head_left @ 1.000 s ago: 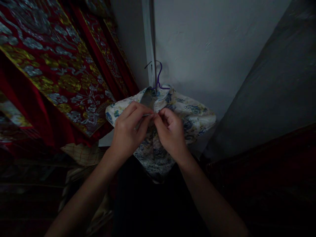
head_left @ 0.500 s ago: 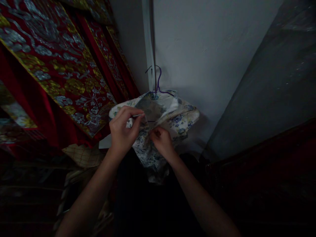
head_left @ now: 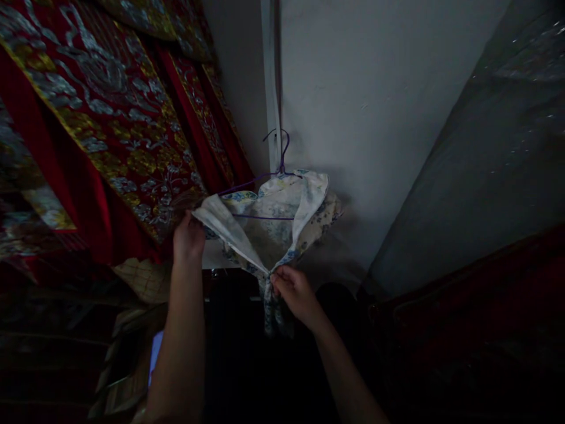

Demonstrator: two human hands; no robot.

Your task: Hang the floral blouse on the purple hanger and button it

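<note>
A small white garment with a blue floral print point(head_left: 282, 215) hangs on a purple wire hanger point(head_left: 282, 154) hooked at a white wall strip. Its front is pulled open in a V, showing the pale lining. My left hand point(head_left: 189, 238) is closed on the garment's left flap, drawn out to the left. My right hand point(head_left: 293, 288) pinches the fabric lower down, where the two front edges meet. The garment's lower part hangs in shadow below my right hand.
Red hangings embroidered in gold and silver point(head_left: 110, 112) fill the left side. A white wall point(head_left: 375, 100) is behind the hanger, with a dark grey draped cloth point(head_left: 498, 153) on the right. A pale checked cloth point(head_left: 143, 277) lies below the red fabric.
Both hands were together at the garment's collar. The left hand has since pulled the left flap outward and the right hand has slid down the front, opening the garment.
</note>
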